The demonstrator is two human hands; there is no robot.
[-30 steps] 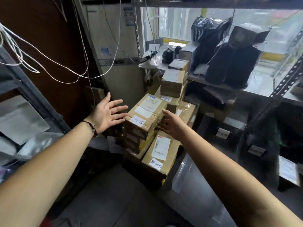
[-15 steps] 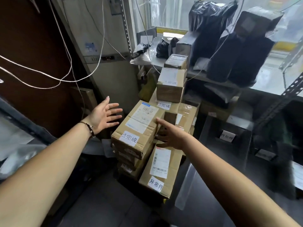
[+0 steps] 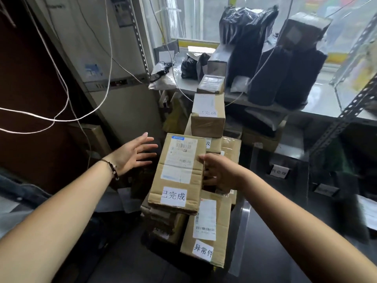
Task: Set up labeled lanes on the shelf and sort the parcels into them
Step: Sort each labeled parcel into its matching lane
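Cardboard parcels are piled just ahead of both hands. The right hand grasps the top box by its right edge: the thumb lies on the upper face and the curled fingers press against the side. This box rests on the pile with its long side running away from the person. Its white label, reading 已完成, sits at the near end, closer to the person than those fingers.

The left hand is released, its fingers straight and spread. It is just left of the top box and not touching it. A bead bracelet circles that wrist.

Below the right fingers and nearer the person lies a lower box marked 异常件. Beyond the fingers a small box, also marked 已完成, sits higher on the pile, with an even smaller one just behind it.

Farther past the fingers, a shelf carries black bags. White cables hang to the left of the left fingers.
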